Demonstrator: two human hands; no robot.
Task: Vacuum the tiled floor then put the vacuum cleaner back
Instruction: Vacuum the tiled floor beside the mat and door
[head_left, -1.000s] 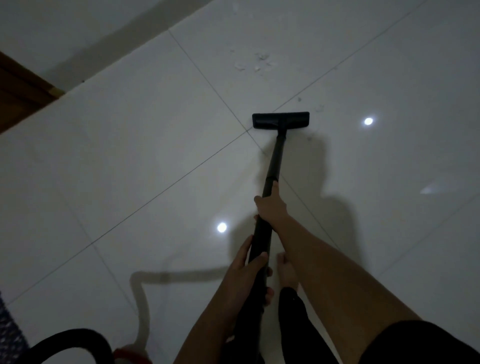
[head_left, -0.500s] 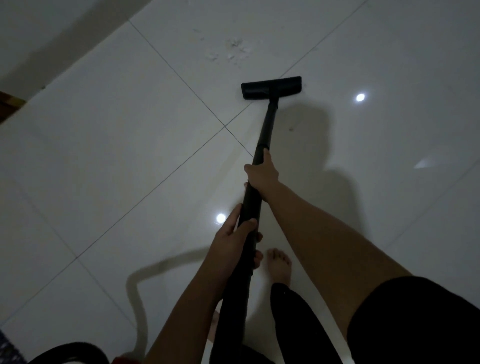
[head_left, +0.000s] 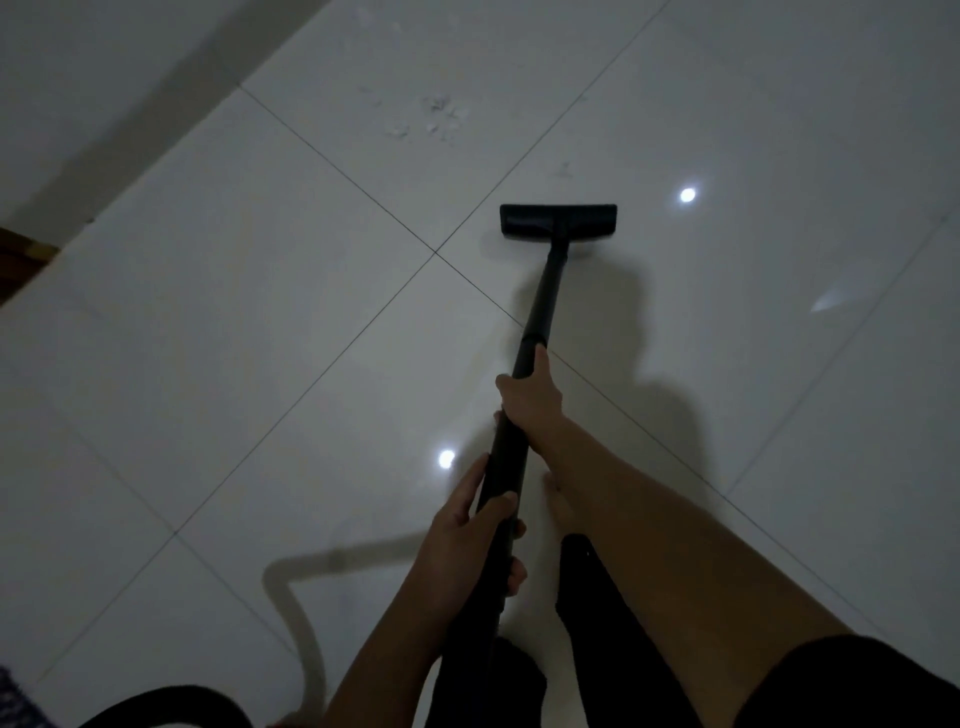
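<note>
Pulled back a touch since half a second ago, the floor head sits flat on the tiled floor, short of the pale crumbs and off to their right. On the head view I see the right hand high on the wand and the left hand lower, the fingers of both wrapped tight round it. I judge we are mid-vacuuming, and the next stroke calls for a push forward and left over those crumbs.

Black vacuum wand and head over glossy white floor tiles.
</note>
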